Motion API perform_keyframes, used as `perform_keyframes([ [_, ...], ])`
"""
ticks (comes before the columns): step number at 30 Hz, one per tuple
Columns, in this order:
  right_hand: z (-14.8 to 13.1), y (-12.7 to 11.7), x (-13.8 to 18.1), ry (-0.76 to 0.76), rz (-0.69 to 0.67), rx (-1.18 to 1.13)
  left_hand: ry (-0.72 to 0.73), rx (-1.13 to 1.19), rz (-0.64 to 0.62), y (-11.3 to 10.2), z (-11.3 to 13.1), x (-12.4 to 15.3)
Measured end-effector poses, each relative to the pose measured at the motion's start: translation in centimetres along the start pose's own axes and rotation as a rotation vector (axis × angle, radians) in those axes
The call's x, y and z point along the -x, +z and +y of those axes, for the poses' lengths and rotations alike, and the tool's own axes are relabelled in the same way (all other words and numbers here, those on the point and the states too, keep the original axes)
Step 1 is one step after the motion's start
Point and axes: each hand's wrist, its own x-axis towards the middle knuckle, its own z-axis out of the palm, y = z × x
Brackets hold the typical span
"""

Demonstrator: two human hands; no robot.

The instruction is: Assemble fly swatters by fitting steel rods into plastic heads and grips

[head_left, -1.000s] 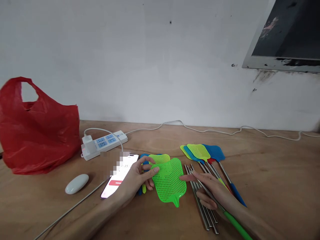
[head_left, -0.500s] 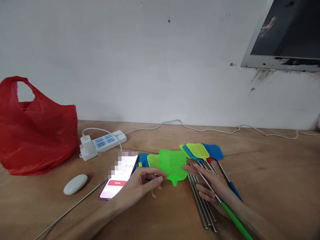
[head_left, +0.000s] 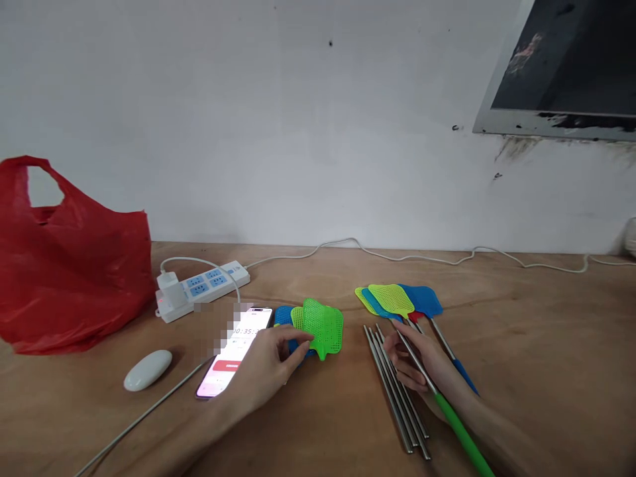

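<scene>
Bright green mesh fly swatter heads (head_left: pixel 328 326), seemingly two overlapped, lie over the left-hand pile. My left hand (head_left: pixel 271 358) pinches their left edge between thumb and fingers. Under them show a yellow-green head (head_left: pixel 297 317) and a blue head (head_left: pixel 283 315), partly covered. A metal rod with a green handle (head_left: pixel 460 424) rests in my right hand (head_left: pixel 422 364), slanting down to the right. Several bare metal rods (head_left: pixel 397 391) lie side by side just left of that hand. Beyond it, finished-looking swatters with yellow-green (head_left: pixel 392 299) and blue heads (head_left: pixel 422 300) are fanned out.
A lit phone (head_left: pixel 238 351) lies beside my left forearm, with a white mouse-shaped object (head_left: pixel 148 370) further left. Behind are a white power strip (head_left: pixel 203 288) and a red plastic bag (head_left: pixel 74 265). A thin white cable (head_left: pixel 412 257) runs along the wall.
My left hand has drawn the green heads leftward onto the pile, away from my right hand. The right hand still holds the green-handled rod, its fingers more curled.
</scene>
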Motion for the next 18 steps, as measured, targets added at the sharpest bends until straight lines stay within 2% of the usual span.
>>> perform_keyframes([
  [4,0.0,0.1,0.1,-0.029,0.016,0.019,0.146,-0.221,-0.007,0.0,0.4,0.2],
  [8,0.0,-0.2,-0.1,-0.045,0.021,0.023,0.203,-0.342,-0.055,0.1,0.8,0.5],
  [11,0.1,0.0,0.2,-0.059,0.046,-0.008,0.244,-0.367,-0.043,0.1,0.8,0.8],
  [15,-0.4,0.8,1.2,-0.162,0.147,-0.024,0.294,-0.323,-0.079,0.0,1.0,1.0],
  [18,-0.7,1.2,1.6,-0.212,0.111,-0.028,0.312,-0.297,-0.13,0.0,1.3,1.2],
])
